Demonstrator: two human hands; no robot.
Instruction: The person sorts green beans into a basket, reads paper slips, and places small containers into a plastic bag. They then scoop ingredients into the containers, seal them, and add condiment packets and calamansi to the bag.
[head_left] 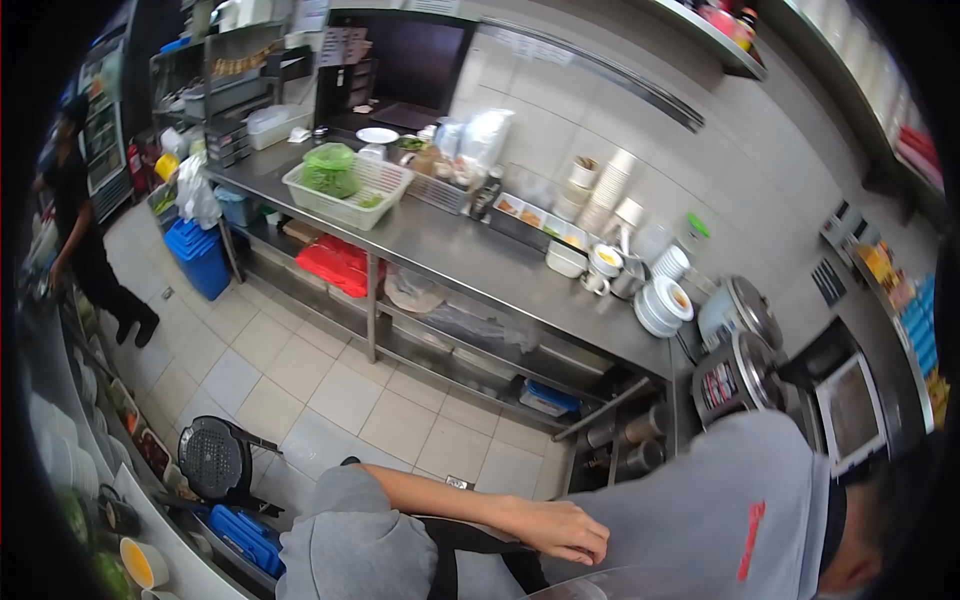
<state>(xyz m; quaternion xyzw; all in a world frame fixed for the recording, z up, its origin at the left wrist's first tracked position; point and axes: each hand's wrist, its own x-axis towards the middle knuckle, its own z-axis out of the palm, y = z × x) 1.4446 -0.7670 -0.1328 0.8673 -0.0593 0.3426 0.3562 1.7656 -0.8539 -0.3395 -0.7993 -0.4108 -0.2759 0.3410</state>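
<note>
A bare forearm in a grey sleeve comes in from the bottom left, and I take it for my left arm. My left hand lies flat with loosely curled fingers and holds nothing. It rests against the grey shirt of a co-worker who is bent over at the bottom right. Just below the hand is a clear plastic rim. A black apron strap shows under the forearm. My right hand is out of view.
A long steel table carries a white basket with a green bag, sauce tubs and stacked plates. Two rice cookers stand to its right. A blue bin and a person in black are at the far left.
</note>
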